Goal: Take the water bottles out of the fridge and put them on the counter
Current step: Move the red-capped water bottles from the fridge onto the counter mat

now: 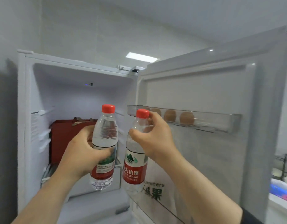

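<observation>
Bottles: two, both out of the shelves and held in front of the open fridge, red caps up, long axes near vertical, just beside each other; contact between them cannot be told.

Left bottle sits in your left grip, fingers wrapped round the label band at mid-body. Right bottle is held by your right grip, thumb and fingers pinching it high, at the shoulder under the cap.

Fridge door stands open to your right, with an egg rack on it. A red bag sits on the shelf behind the bottles.

Bench: what looks like a sliver of it shows at the far right edge, beyond the door.

Judgement: the bench lies right of both bottles with the door between, so your right grip is the nearer. You likely need to come round the door, keeping both axes vertical to set down base-first.
</observation>
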### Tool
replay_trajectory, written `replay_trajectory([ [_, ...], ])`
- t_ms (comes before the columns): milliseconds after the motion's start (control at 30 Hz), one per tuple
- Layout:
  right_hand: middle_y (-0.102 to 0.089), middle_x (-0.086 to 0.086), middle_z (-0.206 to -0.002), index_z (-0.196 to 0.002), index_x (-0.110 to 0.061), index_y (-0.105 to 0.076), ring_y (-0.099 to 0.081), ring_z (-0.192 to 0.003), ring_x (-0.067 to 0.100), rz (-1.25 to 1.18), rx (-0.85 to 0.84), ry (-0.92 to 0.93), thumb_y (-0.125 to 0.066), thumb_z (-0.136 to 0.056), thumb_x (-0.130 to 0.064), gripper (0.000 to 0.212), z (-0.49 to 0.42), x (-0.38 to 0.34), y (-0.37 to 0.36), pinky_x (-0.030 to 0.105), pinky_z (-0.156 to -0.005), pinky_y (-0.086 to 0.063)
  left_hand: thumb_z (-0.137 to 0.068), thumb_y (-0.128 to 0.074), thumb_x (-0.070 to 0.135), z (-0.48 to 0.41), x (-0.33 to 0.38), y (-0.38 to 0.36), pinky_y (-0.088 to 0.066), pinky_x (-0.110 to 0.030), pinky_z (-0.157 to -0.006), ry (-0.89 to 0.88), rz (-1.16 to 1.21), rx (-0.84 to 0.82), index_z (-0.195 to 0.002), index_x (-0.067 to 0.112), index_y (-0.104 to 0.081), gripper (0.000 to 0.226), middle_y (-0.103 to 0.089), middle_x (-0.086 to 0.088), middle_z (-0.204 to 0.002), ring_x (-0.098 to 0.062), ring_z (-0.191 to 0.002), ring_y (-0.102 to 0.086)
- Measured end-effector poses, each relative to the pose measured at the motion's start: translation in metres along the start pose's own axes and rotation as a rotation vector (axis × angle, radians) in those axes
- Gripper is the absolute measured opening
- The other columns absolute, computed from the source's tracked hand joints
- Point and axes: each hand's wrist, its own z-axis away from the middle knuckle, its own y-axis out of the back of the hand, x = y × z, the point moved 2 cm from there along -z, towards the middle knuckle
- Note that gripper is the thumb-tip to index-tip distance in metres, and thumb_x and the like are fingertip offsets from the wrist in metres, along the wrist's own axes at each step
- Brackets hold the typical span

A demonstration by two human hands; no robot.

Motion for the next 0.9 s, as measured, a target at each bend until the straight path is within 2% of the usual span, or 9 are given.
replay_trajectory([
  [67, -0.065, -0.029, -0.085, -0.100, -0.038, -0.061, -0.059, -0.075, -0.012, 0.017, 0.026, 0.003, -0.081, -0.070, -0.026, 0.038, 0.014, -0.018, 0.024, 0.004, -0.055, -0.043, -0.039, -0.087, 0.064, 0.014, 0.028, -0.005, -0.050, -0.023, -0.063, -0.033, 0.025, -0.053, -0.100, 0.060, -0.056, 0.069, -0.066, 0.039, -0.095, 0.013, -0.083, -0.064],
  [133, -0.068, -0.017, -0.084, -0.103, -0.036, -0.063, -0.062, -0.074, -0.008, 0.035, 0.059, -0.002, -0.082, -0.070, -0.025, 0.039, 0.026, -0.039, 0.052, 0.005, -0.056, -0.044, -0.036, -0.085, 0.064, 0.024, 0.056, -0.011, -0.050, -0.022, -0.064, -0.049, 0.085, -0.120, -0.097, 0.059, -0.058, 0.067, -0.071, 0.029, -0.095, 0.003, -0.085, -0.069],
  [200, -0.070, -0.013, -0.086, -0.100, -0.038, -0.063, -0.064, -0.073, -0.005, 0.072, 0.095, -0.010, -0.081, -0.070, -0.025, 0.037, 0.038, -0.059, 0.081, 0.009, -0.057, -0.047, -0.035, -0.087, 0.063, 0.030, 0.084, -0.021, -0.052, -0.025, -0.065, -0.084, 0.157, -0.191, -0.098, 0.055, -0.061, 0.069, -0.073, 0.021, -0.096, -0.005, -0.084, -0.071],
  [333, -0.073, -0.009, -0.087, -0.097, -0.036, -0.065, -0.070, -0.074, 0.007, 0.180, 0.188, -0.049, -0.081, -0.064, -0.033, 0.037, 0.065, -0.097, 0.134, 0.025, -0.064, -0.057, -0.037, -0.084, 0.056, 0.041, 0.129, -0.045, -0.057, -0.028, -0.063, -0.200, 0.315, -0.360, -0.098, 0.054, -0.064, 0.064, -0.075, 0.019, -0.094, -0.004, -0.083, -0.073],
  [400, -0.073, -0.006, -0.091, -0.103, -0.033, -0.066, -0.071, -0.079, 0.013, 0.272, 0.236, -0.079, -0.079, -0.057, -0.041, 0.048, 0.082, -0.117, 0.164, 0.037, -0.073, -0.060, -0.039, -0.083, 0.049, 0.045, 0.146, -0.062, -0.060, -0.037, -0.065, -0.244, 0.402, -0.439, -0.099, 0.050, -0.065, 0.062, -0.076, 0.014, -0.094, -0.010, -0.082, -0.074],
  [467, -0.074, -0.003, -0.093, -0.102, -0.031, -0.067, -0.073, -0.081, 0.016, 0.346, 0.291, -0.109, -0.080, -0.057, -0.039, 0.048, 0.101, -0.137, 0.195, 0.039, -0.077, -0.061, -0.036, -0.081, 0.045, 0.050, 0.162, -0.084, -0.059, -0.047, -0.070, -0.254, 0.471, -0.485, -0.098, 0.049, -0.065, 0.063, -0.077, 0.014, -0.092, -0.010, -0.079, -0.074],
  [600, -0.075, -0.006, -0.093, -0.099, -0.028, -0.068, -0.073, -0.082, 0.013, 0.492, 0.417, -0.145, -0.085, -0.071, -0.018, 0.034, 0.151, -0.175, 0.257, 0.029, -0.071, -0.061, -0.031, -0.080, 0.053, 0.076, 0.203, -0.132, -0.057, -0.037, -0.065, -0.244, 0.594, -0.545, -0.090, 0.064, -0.059, 0.064, -0.072, 0.030, -0.086, 0.000, -0.075, -0.072],
  [733, -0.073, -0.013, -0.094, -0.104, -0.031, -0.065, -0.072, -0.086, 0.011, 0.642, 0.535, -0.226, -0.085, -0.072, -0.024, 0.039, 0.209, -0.206, 0.306, 0.029, -0.075, -0.059, -0.037, -0.089, 0.045, 0.124, 0.254, -0.185, -0.050, -0.012, -0.049, -0.228, 0.725, -0.705, -0.085, 0.065, -0.058, 0.060, -0.068, 0.037, -0.081, 0.011, -0.070, -0.068],
  [900, -0.073, -0.009, -0.094, -0.109, -0.027, -0.066, -0.071, -0.086, 0.011, 0.770, 0.689, -0.295, -0.082, -0.067, -0.030, 0.045, 0.282, -0.246, 0.371, 0.034, -0.081, -0.058, -0.054, -0.090, 0.021, 0.198, 0.329, -0.251, -0.053, -0.016, -0.054, -0.254, 0.859, -0.924, -0.092, 0.044, -0.063, 0.052, -0.073, 0.025, -0.085, 0.001, -0.074, -0.071],
])
